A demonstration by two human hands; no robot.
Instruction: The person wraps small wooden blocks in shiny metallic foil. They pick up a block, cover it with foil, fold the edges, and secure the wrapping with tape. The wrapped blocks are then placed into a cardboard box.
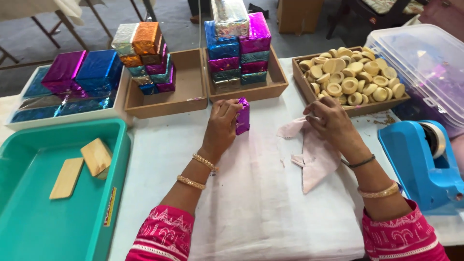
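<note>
Head view: purple packet [243, 116] in left hand [222, 124].

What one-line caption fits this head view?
Left hand holds a purple foil-wrapped block; right hand rests on pink cloth beside a tape dispenser.

This looks like a small hand-packing workshop: a cloth-covered bench [251, 193] carries wooden trays [188, 96] stacked with foil-wrapped blocks [239, 48], a tray of small round clay cups [350, 77], a teal plastic bin [29, 212] and a blue tape dispenser [420, 164].
</note>
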